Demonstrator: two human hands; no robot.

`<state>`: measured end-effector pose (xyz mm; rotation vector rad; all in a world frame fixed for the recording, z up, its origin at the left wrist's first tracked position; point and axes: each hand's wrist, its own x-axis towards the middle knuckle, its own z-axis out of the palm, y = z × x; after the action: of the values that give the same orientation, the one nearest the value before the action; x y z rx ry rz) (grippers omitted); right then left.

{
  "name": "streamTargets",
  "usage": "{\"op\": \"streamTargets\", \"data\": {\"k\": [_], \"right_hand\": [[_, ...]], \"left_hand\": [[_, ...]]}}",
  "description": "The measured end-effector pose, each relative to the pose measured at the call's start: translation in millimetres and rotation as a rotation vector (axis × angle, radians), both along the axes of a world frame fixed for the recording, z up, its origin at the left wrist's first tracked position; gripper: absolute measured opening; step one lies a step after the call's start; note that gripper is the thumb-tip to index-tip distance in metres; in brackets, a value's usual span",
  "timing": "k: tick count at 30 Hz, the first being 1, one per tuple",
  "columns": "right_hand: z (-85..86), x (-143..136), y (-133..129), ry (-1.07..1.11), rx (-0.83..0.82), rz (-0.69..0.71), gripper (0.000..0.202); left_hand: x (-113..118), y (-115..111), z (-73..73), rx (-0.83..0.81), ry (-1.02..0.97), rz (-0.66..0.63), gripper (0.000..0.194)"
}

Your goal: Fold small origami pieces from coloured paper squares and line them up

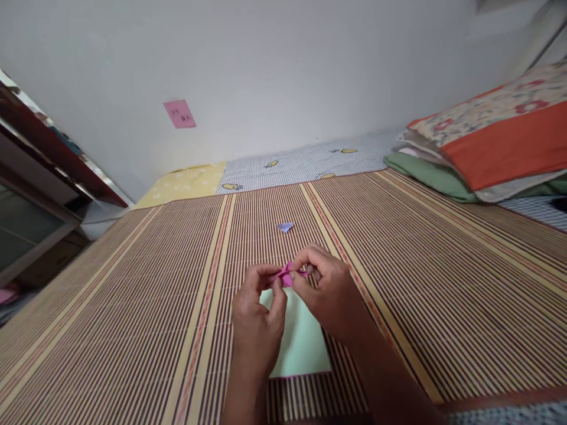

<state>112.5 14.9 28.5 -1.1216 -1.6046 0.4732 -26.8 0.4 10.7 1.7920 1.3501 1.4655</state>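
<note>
A small piece of folded magenta paper (287, 278) is pinched between both hands above the mat. My left hand (260, 307) grips its left side between thumb and fingers. From the right, my right hand (325, 289) holds the other side, its thumb and index finger close together. The fingers hide part of the folds. Below the hands lies a pale green sheet of paper (303, 342), partly covered by the left hand. Farther off on the mat rests a small folded lavender paper triangle (285, 226).
A striped bamboo mat (420, 265) covers the bed. Folded bedding with an orange-edged floral cover (509, 136) is stacked at the right. A pink note (179, 113) is stuck on the white wall behind. At the left stands a dark red frame (57, 136).
</note>
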Motion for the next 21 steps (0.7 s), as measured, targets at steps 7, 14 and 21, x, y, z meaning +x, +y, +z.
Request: {"op": "streamTargets", "data": {"k": [7, 14, 21], "right_hand": [[1.5, -3.9, -4.1, -0.065, 0.015, 0.081, 0.019], [1.4, -3.3, -6.7, -0.108, 0.043, 0.1, 0.021], [2.7, -0.7, -5.9, -0.065, 0.001, 0.089, 0.02]], "left_hand": [[3.7, -5.0, -0.8, -0.032, -0.039, 0.08, 0.01], [1.2, -5.0, 5.0, 0.017, 0.084, 0.086, 0.017], [-0.5, -6.4, 15.0, 0.058, 0.189, -0.067, 0.021]]}}
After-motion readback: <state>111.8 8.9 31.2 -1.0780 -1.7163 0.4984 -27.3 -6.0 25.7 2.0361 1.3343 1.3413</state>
